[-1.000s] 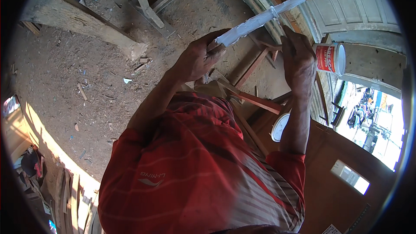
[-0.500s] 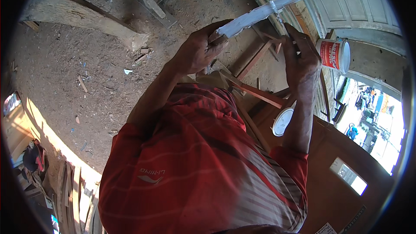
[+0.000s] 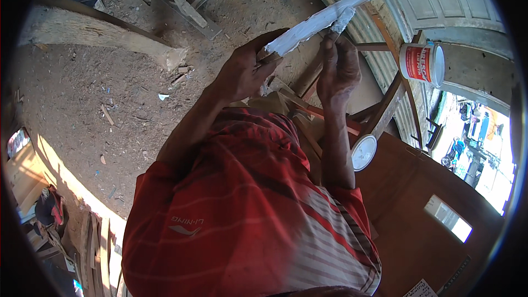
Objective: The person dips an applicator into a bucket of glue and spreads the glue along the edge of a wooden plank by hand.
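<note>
White-coated wooden strip (image 3: pixel 329 16) is clamped at its left end in your left hand (image 3: pixel 246 70), slanting up and right. Your right hand (image 3: pixel 338 67) pinches a small white-smeared tool (image 3: pixel 344 20) beside the strip's lower edge; can't tell if they touch. Farther right, red-labelled white tub (image 3: pixel 421 63). Below-left of it, round white disc (image 3: pixel 364 153). Litter-strewn floor (image 3: pixel 129 93) to your left.

A red short-sleeved sports shirt (image 3: pixel 231 258) carries thin pale lines (image 3: pixel 236 218), a small white logo (image 3: pixel 185 230) on the left breast, a greyish-white striped panel (image 3: pixel 324 247) on the right and dark bands (image 3: pixel 261 124) lower down. The sleeves (image 3: pixel 153 184) are red; left hand (image 3: pixel 245 71) and right hand (image 3: pixel 340 70) are bare.
</note>
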Demonstrator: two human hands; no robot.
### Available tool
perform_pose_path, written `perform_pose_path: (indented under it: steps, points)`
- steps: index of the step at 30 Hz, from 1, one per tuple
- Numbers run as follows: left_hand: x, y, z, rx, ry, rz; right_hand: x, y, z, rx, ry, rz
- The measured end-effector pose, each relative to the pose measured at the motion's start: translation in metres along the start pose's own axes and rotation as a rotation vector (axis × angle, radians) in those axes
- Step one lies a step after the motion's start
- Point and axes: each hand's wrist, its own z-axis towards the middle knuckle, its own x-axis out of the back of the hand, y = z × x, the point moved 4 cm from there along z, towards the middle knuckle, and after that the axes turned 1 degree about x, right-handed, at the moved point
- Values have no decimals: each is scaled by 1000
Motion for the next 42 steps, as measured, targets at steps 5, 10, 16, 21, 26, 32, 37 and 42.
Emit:
perform_pose_path:
  steps: [5, 10, 16, 21, 26, 32, 37, 42]
  points:
    - [6, 0, -1, 80, -32, 73, -16, -60, -41, 344, -199, -163]
    - [2, 4, 1, 21, 5, 66, -5, -63, -31, 208, -115, -121]
    - [1, 3, 0, 55, -21, 22, -16, -78, -37, 566, -86, -444]
    - [3, -1, -2, 36, -10, -12, 16, -77, -75, 454, -139, -559]
    - [5, 0, 2, -87, 3, -28, 25, -85, -69, 409, -162, -562]
    - [6, 1, 0, -61, -58, 51, 24, -91, -22, 629, -282, -751]
    - [4, 3, 0, -75, -33, 59, 54, -85, 23, 505, -148, -863]
    - [7, 4, 0, 39, -90, 50, 31, -102, 1, 718, -335, -720]
